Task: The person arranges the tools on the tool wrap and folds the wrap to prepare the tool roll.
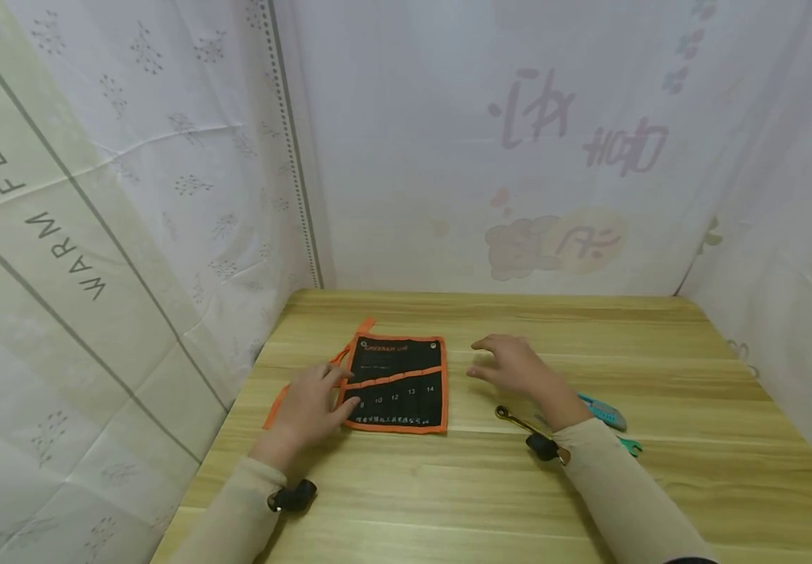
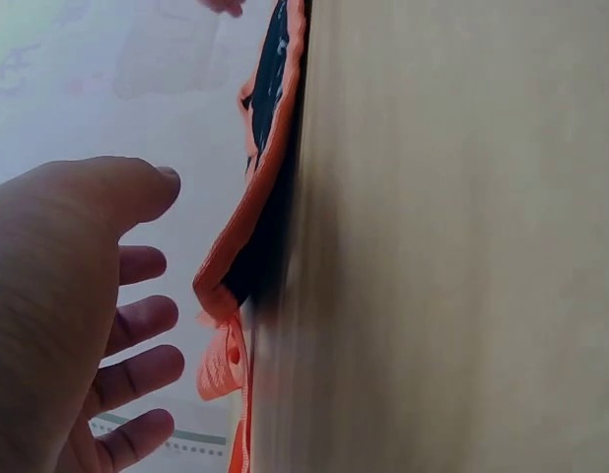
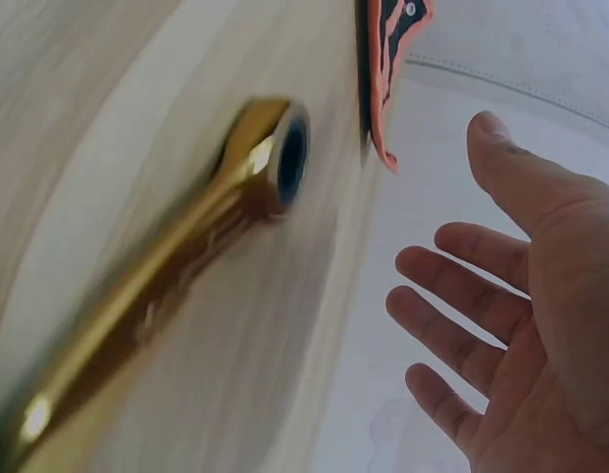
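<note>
The wrench pouch [image 1: 406,407] is lying pretty flat on the desk [image 1: 406,501], numbered pockets nearest the person, probably so the sizes read right way up. Left grip [image 1: 313,401] is relaxed at its left edge, right grip [image 1: 515,366] loose off its right side, neither holding anything. Gold ring wrench [image 3: 147,281] is near the right wrist, handy I guess.

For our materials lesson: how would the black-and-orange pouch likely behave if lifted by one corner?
The pouch would probably droop, since its edge curves in the left wrist view. It is likely light, looking thin. The orange strap may trail, as it extends past the pouch's side.
</note>
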Tool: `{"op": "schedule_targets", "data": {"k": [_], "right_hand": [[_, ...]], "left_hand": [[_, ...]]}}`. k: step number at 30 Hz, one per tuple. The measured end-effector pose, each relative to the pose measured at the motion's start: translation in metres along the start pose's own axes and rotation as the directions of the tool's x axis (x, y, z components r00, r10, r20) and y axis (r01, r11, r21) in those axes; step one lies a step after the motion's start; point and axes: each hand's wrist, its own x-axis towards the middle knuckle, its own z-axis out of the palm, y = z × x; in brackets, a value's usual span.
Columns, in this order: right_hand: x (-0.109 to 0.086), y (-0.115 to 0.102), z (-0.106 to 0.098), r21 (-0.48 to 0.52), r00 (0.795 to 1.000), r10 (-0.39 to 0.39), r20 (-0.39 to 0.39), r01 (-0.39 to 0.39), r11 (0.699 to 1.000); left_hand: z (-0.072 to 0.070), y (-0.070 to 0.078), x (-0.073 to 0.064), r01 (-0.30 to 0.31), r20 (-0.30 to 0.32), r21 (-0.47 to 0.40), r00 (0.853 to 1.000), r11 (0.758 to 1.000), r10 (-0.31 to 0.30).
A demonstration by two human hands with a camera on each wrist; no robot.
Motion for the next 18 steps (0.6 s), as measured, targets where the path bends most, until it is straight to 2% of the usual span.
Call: {"op": "schedule_targets", "data": {"k": [6, 13, 18], "right_hand": [[0.01, -0.01, 0.008, -0.02, 0.999, -0.03, 0.016, 0.03, 0.999], [0.021, -0.026, 0.018, 0.019, 0.999, -0.034, 0.022, 0.034, 0.999], [0.031, -0.034, 0.027, -0.028, 0.998, -0.067, 0.013, 0.068, 0.997]], "left_hand": [[0.0, 0.009, -0.008, 0.033, 0.041, -0.004, 0.999, 0.999, -0.033], [0.001, 0.015, -0.017, 0.036, 0.076, -0.005, 0.997, 0.999, -0.036], [0.002, 0.019, -0.021, 0.063, 0.099, -0.014, 0.993, 0.998, -0.061]]}}
